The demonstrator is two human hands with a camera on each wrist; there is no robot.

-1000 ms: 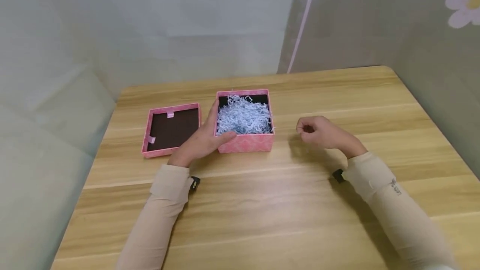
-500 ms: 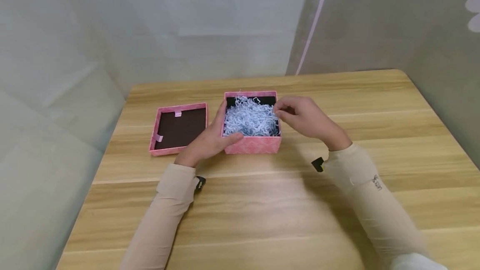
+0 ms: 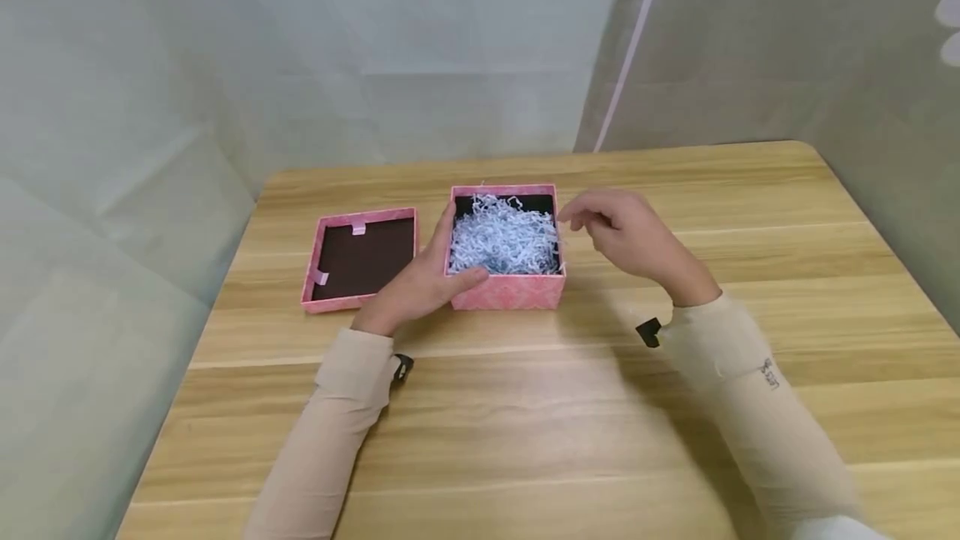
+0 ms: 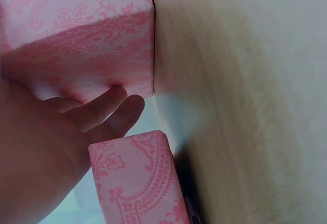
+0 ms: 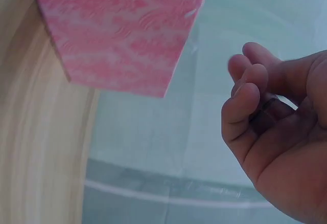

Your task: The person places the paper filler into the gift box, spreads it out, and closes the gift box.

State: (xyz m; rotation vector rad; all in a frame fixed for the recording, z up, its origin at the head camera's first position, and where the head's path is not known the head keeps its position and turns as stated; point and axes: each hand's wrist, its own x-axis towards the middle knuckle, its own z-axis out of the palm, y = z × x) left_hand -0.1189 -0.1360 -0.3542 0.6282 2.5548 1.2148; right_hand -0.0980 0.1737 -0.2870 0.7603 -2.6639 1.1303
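Note:
A pink patterned box (image 3: 510, 293) stands on the table, its mouth filled with pale blue shredded paper (image 3: 506, 236). My left hand (image 3: 415, 283) rests against it in the head view, fingers along the left wall and thumb at the front edge. In the left wrist view, its fingertips (image 4: 116, 95) press on the patterned wall. My right hand (image 3: 630, 233) hovers just right of the box's rim, index finger toward the paper. Its fingers hang loosely bent in the right wrist view, with nothing visible between them.
Left of the box lies the pink lid (image 3: 360, 258), dark inside facing up, with two small ribbon tabs. The left forearm passes close by its right front corner. The wooden table (image 3: 525, 423) reaches back to pale curtains (image 3: 420, 48).
My right hand has come left and up from the table to the box's right rim, then drawn slightly back, its fingers parting. The left hand stays on the box.

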